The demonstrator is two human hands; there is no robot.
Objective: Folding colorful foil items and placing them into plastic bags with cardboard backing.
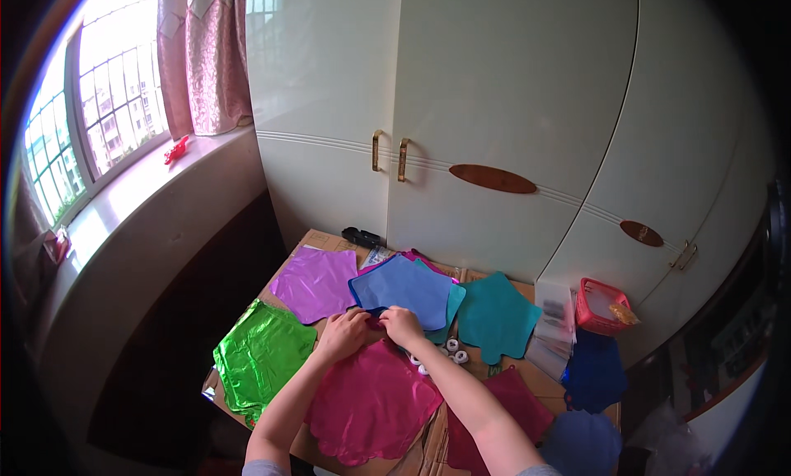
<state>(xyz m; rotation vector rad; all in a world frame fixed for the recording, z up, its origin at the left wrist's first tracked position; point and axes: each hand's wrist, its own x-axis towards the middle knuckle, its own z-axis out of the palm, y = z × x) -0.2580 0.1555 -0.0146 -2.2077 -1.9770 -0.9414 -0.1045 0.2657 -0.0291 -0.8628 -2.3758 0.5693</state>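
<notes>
The foil balloon under both hands [375, 326] is magenta pink [371, 402]. Beside it lie a bright green foil balloon [262, 354], a purple one [315, 282], a blue one [404, 288], a teal one [497, 315] and a dark blue one [595, 373]. The basket [600, 304] is red plastic. The counter [325, 241] is cardboard brown. The wardrobe [494, 89] is pale cream with brass handles [389, 154]. The curtain [206, 56] is patterned dusty pink.
</notes>
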